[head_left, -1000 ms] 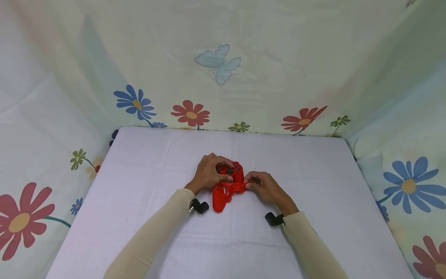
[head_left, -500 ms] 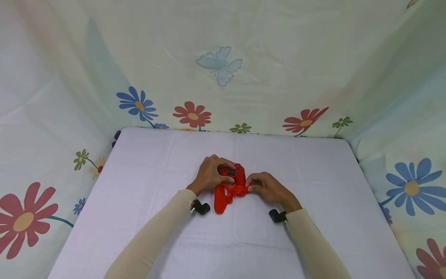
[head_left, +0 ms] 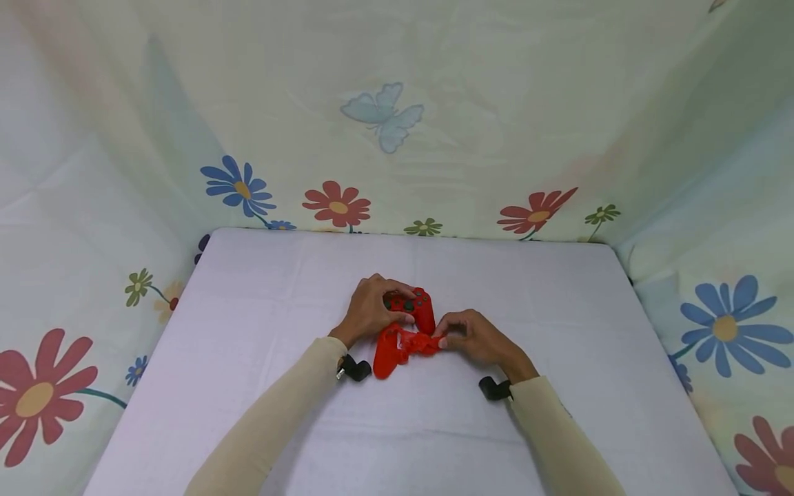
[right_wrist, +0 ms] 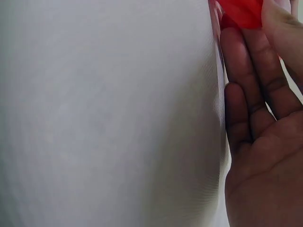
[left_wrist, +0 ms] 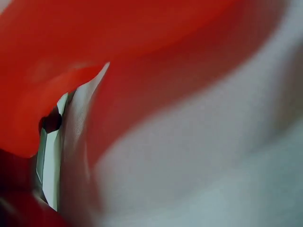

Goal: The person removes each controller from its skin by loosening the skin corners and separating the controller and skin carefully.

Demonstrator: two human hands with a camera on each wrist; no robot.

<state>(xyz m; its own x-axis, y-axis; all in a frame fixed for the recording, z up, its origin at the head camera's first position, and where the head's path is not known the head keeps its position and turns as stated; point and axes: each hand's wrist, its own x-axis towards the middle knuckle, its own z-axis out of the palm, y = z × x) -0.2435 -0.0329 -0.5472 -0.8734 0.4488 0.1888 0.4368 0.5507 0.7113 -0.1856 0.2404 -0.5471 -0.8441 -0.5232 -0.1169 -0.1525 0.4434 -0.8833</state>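
Observation:
A red game controller (head_left: 424, 310) with dark buttons lies near the middle of the table, its left side covered by my left hand (head_left: 367, 308). That hand grips it from the left, thumb along the near edge and fingers over the top. On the near side of the controller is a limp, bright red silicone controller cover (head_left: 385, 355) with cut-out openings. My right hand (head_left: 476, 339) pinches the right end of this cover between thumb and fingers. In the right wrist view, a bit of red cover (right_wrist: 244, 13) shows at the fingertips. Red material fills the top of the left wrist view, blurred.
A white cloth covers the table (head_left: 527, 427). Behind it and at both sides hang curtains (head_left: 471, 138) printed with flowers and a butterfly. A black wrist camera (head_left: 356, 368) sits below the left hand, another wrist camera (head_left: 493, 389) below the right.
The right hand has drawn the pinched end of the cover slightly toward the person, and the cover's middle has shifted nearer too. The left hand keeps its grip on the controller.

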